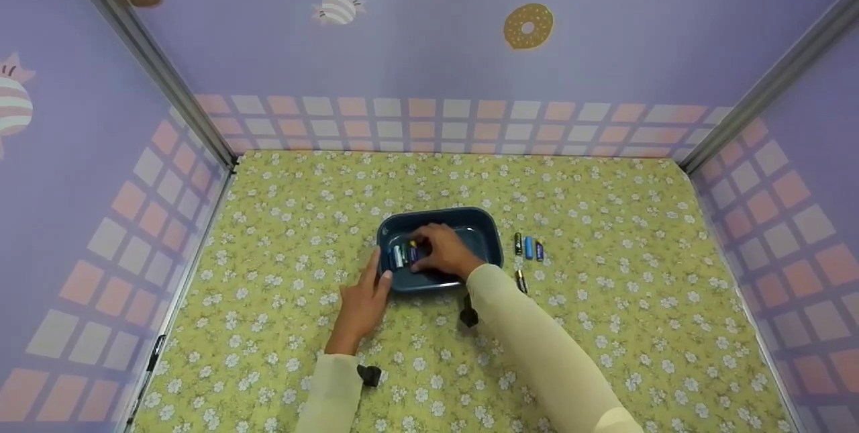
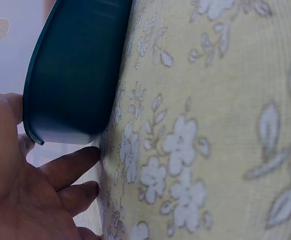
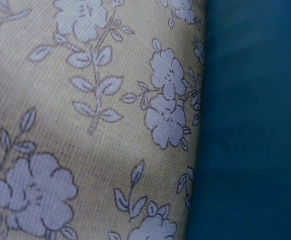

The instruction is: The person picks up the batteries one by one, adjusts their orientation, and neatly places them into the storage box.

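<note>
A dark blue rectangular tray (image 1: 486,235) sits on the flowered cloth. Inside, near its left end, a pale battery (image 1: 397,256) and a dark green one lie side by side. Beside them is a purple battery (image 1: 413,253), pinched lengthwise between the thumb and fingers of my right hand (image 1: 443,250). My left hand (image 1: 362,302) rests at the tray's near left corner with fairly straight fingers. In the left wrist view, that hand's fingers (image 2: 73,167) reach beside the tray wall (image 2: 78,70). The right wrist view shows only cloth and tray wall (image 3: 255,125), not the hand.
Right of the tray, a black battery (image 1: 517,244), a blue battery (image 1: 529,248) and a purple-and-yellow battery (image 1: 539,250) stand in a row. Closer to me lies a black-and-copper battery (image 1: 521,280), by my right sleeve. Purple patterned walls (image 1: 429,57) enclose the table on the back and sides.
</note>
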`<state>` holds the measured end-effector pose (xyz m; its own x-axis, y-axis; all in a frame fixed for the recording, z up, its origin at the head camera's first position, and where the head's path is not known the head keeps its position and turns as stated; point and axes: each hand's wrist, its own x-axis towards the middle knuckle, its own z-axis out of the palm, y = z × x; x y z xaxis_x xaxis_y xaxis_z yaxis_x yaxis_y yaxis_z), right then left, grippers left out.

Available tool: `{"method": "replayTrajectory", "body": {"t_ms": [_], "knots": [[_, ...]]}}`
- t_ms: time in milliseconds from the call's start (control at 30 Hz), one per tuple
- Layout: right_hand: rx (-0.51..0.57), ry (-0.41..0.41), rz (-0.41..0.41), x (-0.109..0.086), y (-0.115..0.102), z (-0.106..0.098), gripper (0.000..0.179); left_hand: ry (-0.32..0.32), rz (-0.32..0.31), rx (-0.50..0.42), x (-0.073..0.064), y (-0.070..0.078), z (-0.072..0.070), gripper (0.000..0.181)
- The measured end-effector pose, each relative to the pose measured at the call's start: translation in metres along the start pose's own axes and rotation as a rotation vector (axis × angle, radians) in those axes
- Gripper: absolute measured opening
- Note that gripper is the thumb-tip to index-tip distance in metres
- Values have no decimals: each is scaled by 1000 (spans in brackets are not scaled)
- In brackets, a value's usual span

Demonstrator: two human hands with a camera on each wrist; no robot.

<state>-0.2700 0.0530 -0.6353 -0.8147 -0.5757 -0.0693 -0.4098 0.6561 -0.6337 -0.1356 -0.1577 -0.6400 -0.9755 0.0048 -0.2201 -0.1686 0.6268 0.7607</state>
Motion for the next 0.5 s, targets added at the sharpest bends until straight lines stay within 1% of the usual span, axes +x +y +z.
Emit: {"method": "replayTrajectory", "body": {"t_ms": [133, 333, 500], "knots": [[7, 1, -4, -1, 1, -1, 63, 1, -6, -2, 0, 0, 0, 64], [24, 15, -39, -4, 0, -4, 61, 9, 7, 11, -1, 1, -1, 66], [36, 12, -35, -9, -4, -14, 59, 11, 18, 12, 0, 1, -1, 67]]}}
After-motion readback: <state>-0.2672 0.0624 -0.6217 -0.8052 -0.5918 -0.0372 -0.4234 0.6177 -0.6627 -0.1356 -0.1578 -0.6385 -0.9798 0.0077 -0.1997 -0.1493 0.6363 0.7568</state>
